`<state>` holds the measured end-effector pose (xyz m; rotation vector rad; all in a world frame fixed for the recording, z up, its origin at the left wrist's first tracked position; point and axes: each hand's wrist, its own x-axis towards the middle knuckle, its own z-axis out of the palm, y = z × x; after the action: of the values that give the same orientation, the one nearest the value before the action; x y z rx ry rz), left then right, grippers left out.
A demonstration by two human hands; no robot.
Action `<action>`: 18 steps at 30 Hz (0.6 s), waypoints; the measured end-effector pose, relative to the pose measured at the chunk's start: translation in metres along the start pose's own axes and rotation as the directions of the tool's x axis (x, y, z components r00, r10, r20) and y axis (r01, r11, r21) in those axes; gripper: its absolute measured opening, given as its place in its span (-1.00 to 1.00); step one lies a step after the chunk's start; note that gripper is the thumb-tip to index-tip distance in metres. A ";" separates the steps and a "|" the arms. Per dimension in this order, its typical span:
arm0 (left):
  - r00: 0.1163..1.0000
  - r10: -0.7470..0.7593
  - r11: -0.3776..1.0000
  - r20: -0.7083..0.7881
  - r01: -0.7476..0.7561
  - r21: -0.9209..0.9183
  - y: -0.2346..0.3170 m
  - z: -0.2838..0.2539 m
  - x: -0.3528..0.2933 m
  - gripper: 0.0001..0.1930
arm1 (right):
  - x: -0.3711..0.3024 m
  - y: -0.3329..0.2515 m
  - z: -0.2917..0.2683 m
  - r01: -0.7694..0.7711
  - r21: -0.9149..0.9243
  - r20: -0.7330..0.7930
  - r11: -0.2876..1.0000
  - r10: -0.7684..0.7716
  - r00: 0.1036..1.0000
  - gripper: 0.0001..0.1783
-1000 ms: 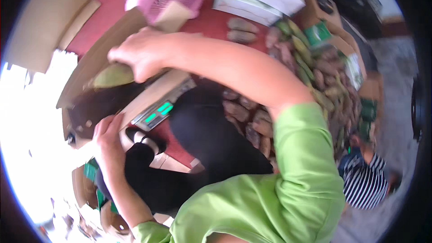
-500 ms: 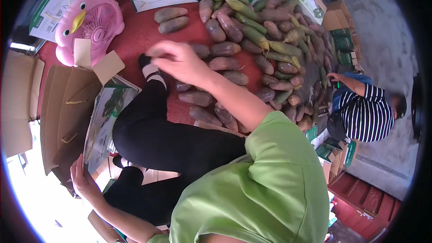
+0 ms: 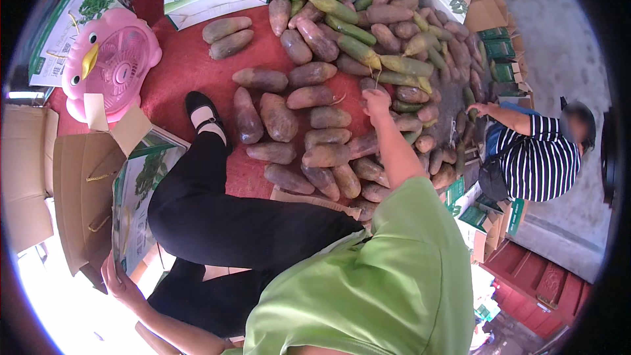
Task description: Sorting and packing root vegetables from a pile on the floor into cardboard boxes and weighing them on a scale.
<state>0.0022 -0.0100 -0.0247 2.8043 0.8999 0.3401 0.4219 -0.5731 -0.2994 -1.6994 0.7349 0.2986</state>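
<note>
Over the middle of the pile, my right hand (image 3: pixel 377 104) has its fingers curled on a purplish, radish-like root (image 3: pixel 369 84), mostly hidden under the hand. Around it lie more roots, including a green, yellow-tipped root (image 3: pixel 359 53) just beyond the fingers. Low on the left, my left hand (image 3: pixel 117 280) grips the near edge of an upright white-and-green carton (image 3: pixel 146 177) with a leafy picture, flaps up and cord handles showing. Its contents are hidden from here. Several loose roots lie between my foot and the pile, among them a plump brownish root (image 3: pixel 279 117).
A pink bird-shaped basket (image 3: pixel 117 59) stands beyond the carton on the red ground cloth (image 3: pixel 167 66). White cartons (image 3: pixel 217 0) are at the back, and opened boxes (image 3: pixel 490 10) line the right. A person in a striped top (image 3: pixel 536 158) works at the pile's right side.
My right hand has swung from above my foot rightward to the pile, uncovering roots near my foot. My left hand stays at the carton edge. The whole view has shifted slightly.
</note>
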 end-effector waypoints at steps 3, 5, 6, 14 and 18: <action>1.000 0.021 1.000 -0.021 -0.021 0.012 -0.011 0.001 -0.005 -0.76 | 0.007 -0.025 0.012 0.000 0.033 -0.125 0.999 0.004 0.992 -0.83; 0.999 0.031 0.999 -0.028 -0.031 0.018 -0.014 0.001 -0.007 -0.76 | 0.013 -0.038 0.020 -0.020 0.014 -0.161 1.000 0.022 0.987 -0.81; 0.999 0.027 1.000 -0.022 -0.027 0.014 -0.014 0.001 -0.006 -0.76 | 0.021 -0.041 0.020 -0.011 0.102 -0.129 0.995 0.024 0.991 -0.77; 1.000 -0.029 0.998 0.007 0.028 0.055 -0.032 0.001 -0.011 -0.75 | 0.063 -0.052 0.035 -0.044 0.385 0.015 0.922 0.041 0.999 -0.68; 0.999 -0.032 0.997 0.003 0.032 0.076 -0.031 0.001 -0.011 -0.75 | 0.070 -0.056 0.033 -0.155 0.247 -0.042 0.957 0.170 0.985 -0.69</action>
<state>-0.0234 0.0088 -0.0344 2.8547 0.9758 0.3014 0.5155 -0.5579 -0.3038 -1.4243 0.9225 0.2585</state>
